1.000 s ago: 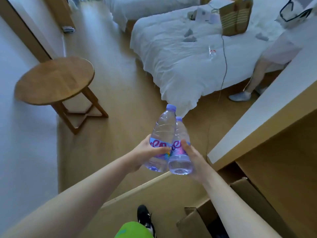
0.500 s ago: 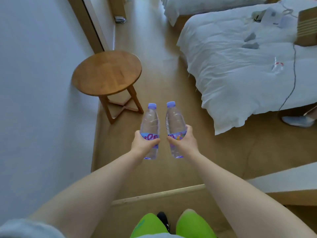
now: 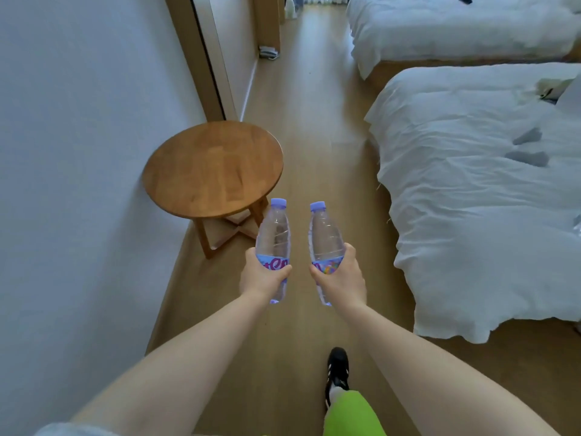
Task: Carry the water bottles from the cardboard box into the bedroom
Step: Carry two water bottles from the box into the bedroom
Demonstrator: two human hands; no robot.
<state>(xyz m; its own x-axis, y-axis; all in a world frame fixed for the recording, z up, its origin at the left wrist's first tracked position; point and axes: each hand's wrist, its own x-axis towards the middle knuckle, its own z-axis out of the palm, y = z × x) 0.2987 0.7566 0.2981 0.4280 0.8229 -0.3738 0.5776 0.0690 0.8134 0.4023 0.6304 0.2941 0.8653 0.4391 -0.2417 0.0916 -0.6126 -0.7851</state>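
Pale wood flooring (image 3: 314,127) runs down a bedroom between a white wall (image 3: 78,152) on the left and two beds on the right. Nearest on that side is a bed covered by a rumpled white duvet (image 3: 471,199), whose edge hangs close to the floor; a second white bed (image 3: 440,26) lies beyond it, farther up the room. A round wooden side table (image 3: 213,168) on crossed legs stands against the wall, just in front of a wooden door frame (image 3: 195,58).

Both bare arms reach forward at the middle of the view. The left hand (image 3: 262,278) has its fingers and thumb wrapped around the labelled lower half of the left water bottle (image 3: 273,234), which stands nearly upright with its lilac cap on top, overlapping the near edge of the table in the view. The right hand (image 3: 341,278) grips the right water bottle (image 3: 323,237) around its label in the same way, and this bottle leans slightly to the left. The two clear bottles are held side by side with a gap between them, above the floor and clear of the bed.

Below, a black shoe with white stripes (image 3: 337,369) is planted on the floor, with a bright green trouser leg (image 3: 352,413) above it.
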